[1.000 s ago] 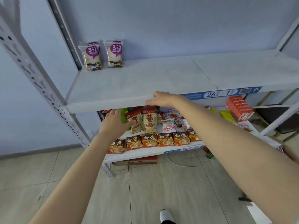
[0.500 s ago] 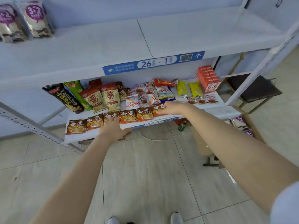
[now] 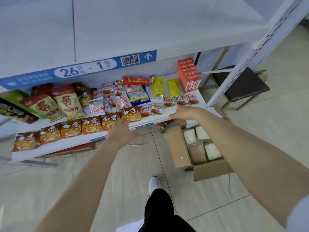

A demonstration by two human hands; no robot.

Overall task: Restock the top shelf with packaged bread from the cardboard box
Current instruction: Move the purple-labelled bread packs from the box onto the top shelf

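An open cardboard box (image 3: 179, 148) stands on the floor at the right, under the lower shelf's end. Several pale bread packages (image 3: 189, 136) lie inside it. The white top shelf (image 3: 133, 27) fills the upper part of the view and no bread shows on it here. My left hand (image 3: 120, 133) hovers, empty with fingers spread, in front of the lower shelf's edge. My right hand (image 3: 183, 113) is empty too, fingers apart, just above the box's far end. My right forearm hides part of the box.
The lower shelf (image 3: 168, 113) carries noodle packs, chip bags, small snack packets and red drink cartons (image 3: 189, 74). A dark stool (image 3: 240, 84) stands behind the white shelf post (image 3: 250, 56) at right. Tiled floor lies below, with my shoe (image 3: 154, 184) near the box.
My view has swung right and down: the two bread packages on the top shelf have left the frame and the box has come into view. Both hands dropped from the top shelf's edge toward the box.
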